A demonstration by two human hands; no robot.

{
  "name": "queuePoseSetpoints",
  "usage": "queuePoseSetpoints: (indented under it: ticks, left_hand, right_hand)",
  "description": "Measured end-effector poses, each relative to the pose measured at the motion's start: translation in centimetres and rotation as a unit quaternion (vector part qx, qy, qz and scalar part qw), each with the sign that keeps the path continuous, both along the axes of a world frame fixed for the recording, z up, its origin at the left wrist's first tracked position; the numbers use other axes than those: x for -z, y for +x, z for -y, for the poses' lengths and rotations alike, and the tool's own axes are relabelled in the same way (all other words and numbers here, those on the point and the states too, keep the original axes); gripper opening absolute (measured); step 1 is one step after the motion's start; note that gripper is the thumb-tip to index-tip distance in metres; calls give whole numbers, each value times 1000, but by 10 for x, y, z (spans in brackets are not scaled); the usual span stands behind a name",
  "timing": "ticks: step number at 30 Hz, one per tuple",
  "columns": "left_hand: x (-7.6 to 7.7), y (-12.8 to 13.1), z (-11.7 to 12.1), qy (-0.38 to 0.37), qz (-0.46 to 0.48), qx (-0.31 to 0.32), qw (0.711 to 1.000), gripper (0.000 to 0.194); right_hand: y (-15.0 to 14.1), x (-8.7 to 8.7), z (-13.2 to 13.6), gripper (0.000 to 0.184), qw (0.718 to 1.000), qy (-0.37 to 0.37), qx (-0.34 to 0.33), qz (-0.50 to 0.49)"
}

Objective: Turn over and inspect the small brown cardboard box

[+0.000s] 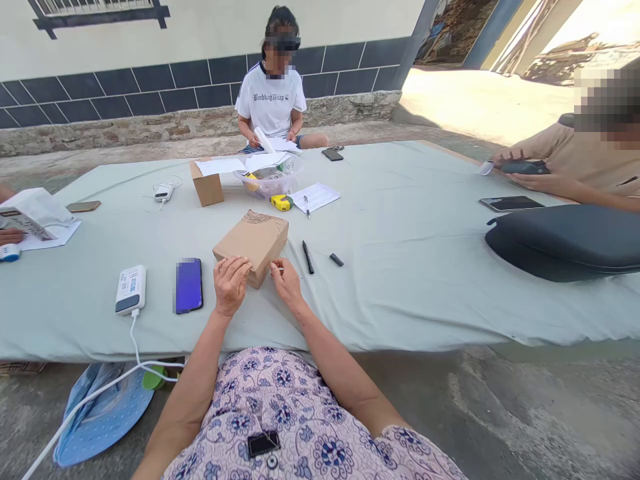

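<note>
A closed brown cardboard box (255,241) lies on the pale green cloth (400,267) in front of me. My left hand (231,285) rests against the box's near left corner, fingers curled onto it. At the near right corner my right hand (286,280) has thumb and fingers pinched together; what they pinch is too small to name. A black pen (308,257) and its cap (337,260) lie just right of the box.
A phone (189,285) and a white power bank (131,289) with a cable lie to my left. Farther back are a second box (207,185), a clear bowl (270,179), a yellow tape measure (282,202) and papers (315,197). A person sits opposite; another sits at right beside a dark cushion (570,239).
</note>
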State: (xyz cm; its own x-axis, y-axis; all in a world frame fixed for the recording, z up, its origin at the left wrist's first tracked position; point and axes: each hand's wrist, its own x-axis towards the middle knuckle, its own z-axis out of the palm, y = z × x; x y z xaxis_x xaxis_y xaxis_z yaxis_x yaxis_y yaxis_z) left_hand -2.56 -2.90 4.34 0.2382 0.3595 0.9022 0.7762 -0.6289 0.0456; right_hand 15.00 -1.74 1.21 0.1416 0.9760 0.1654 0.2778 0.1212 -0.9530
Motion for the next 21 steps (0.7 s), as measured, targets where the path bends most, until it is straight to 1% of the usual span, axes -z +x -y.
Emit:
queuePoseSetpoints:
  ticks: [9, 12, 14, 17, 21]
  left_hand:
    - [5, -4, -3, -19, 14, 1, 1000, 20]
    - [4, -2, -2, -12, 19, -5, 1000, 18]
    - [1, 1, -1, -14, 22, -11, 1000, 18]
    - [-6, 7, 2, 1, 34, -20, 999, 15]
    - [-17, 18, 10, 19, 57, -34, 998, 12]
  right_hand:
    - [0, 0, 0, 32, 1000, 6, 5, 5]
    - [-1, 1, -1, 32, 1000, 8, 5, 3]
    - [-1, 1, -1, 32, 1000, 23, 12, -2]
    - [0, 1, 0, 39, 996, 80, 36, -12]
    - [4, -3, 5, 54, 976, 211, 52, 0]
